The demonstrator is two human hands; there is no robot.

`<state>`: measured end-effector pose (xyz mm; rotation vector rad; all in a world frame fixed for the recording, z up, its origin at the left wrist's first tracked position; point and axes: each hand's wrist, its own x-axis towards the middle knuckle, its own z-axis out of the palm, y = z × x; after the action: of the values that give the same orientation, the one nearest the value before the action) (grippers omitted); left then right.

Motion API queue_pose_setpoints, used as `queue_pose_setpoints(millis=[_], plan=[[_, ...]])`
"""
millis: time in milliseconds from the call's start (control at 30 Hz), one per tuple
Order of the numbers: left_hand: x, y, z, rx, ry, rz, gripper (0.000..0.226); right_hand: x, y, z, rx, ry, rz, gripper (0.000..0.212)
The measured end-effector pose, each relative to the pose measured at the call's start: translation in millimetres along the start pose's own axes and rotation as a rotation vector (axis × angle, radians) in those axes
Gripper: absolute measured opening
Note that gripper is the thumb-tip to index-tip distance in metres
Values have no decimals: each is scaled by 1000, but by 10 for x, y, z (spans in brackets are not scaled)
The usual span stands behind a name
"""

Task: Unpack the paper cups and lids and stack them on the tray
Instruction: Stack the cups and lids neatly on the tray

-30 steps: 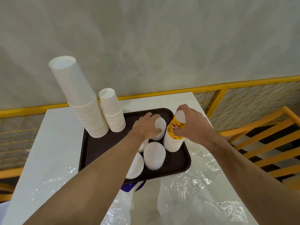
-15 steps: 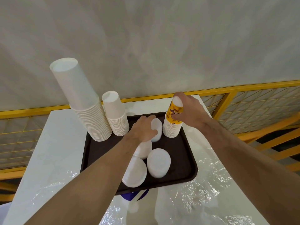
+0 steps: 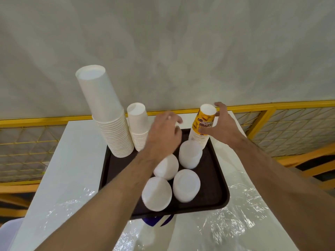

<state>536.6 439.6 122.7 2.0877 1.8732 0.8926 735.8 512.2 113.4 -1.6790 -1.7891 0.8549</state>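
On the tray's far right corner: we see the printed cup stack (image 3: 201,131), upside-down cups, the top one yellow with lettering.
Right hand (image 3: 223,127): ours is spread beside that stack on its right, fingers straight; the thumb looks to touch the yellow cup, the fingertips reach past its top. It grips nothing.
Left hand (image 3: 165,133): over the tray's far middle, fingers loosely bent and blurred; we cannot tell whether it holds anything.
Lid stacks: four white piles lie near our wrists — one (image 3: 190,154) just near the printed stack, one (image 3: 167,166) partly under our left forearm, two nearer (image 3: 156,193) (image 3: 186,185).
White cup stacks: a tall one (image 3: 108,116) and a shorter one (image 3: 138,125) at the tray's far left.
Tray (image 3: 212,183): dark, on a white table (image 3: 72,160).
Plastic wrap (image 3: 241,214): crumpled at the near right.
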Motion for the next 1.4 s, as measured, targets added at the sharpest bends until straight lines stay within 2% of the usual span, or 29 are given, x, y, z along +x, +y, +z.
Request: queue_pose_setpoints(millis=[67,100,167,267,333,567,867,1000,1133,1300,1333,1400], plan=[[77,-50,-378,128,129,39,32,-27,30,76,29,-8,55,93],[120,-101,-544,227,107,21,37,-31,37,112,38,-3,73,88],[177,-223,-778,429,-43,-70,46,-25,22,179,54,7,83,81],[152,-339,-862,565,-274,-120,42,-1,-72,285,56,-56,53,79],[113,-396,-850,571,-319,-104,40,15,-168,380,35,-120,14,78],[98,-481,-897,478,-325,-98,53,66,-476,768,17,-273,-78,80],[24,-542,-877,420,-345,-60,60,70,-649,995,-7,-294,-86,82],[-155,-564,-855,280,-275,-71,75,68,-619,993,-20,-296,-94,86],[-477,-638,-778,129,-26,-106,72,51,-581,1025,-46,-279,-94,83],[-609,-760,-714,119,-12,-87,71,22,-554,1074,-17,-211,-84,81],[-617,-762,-736,103,32,-80,68,14,-554,1080,-9,-206,-84,81],[-654,-777,-786,-17,226,-137,56,2,-555,1088,0,-209,-82,83]])
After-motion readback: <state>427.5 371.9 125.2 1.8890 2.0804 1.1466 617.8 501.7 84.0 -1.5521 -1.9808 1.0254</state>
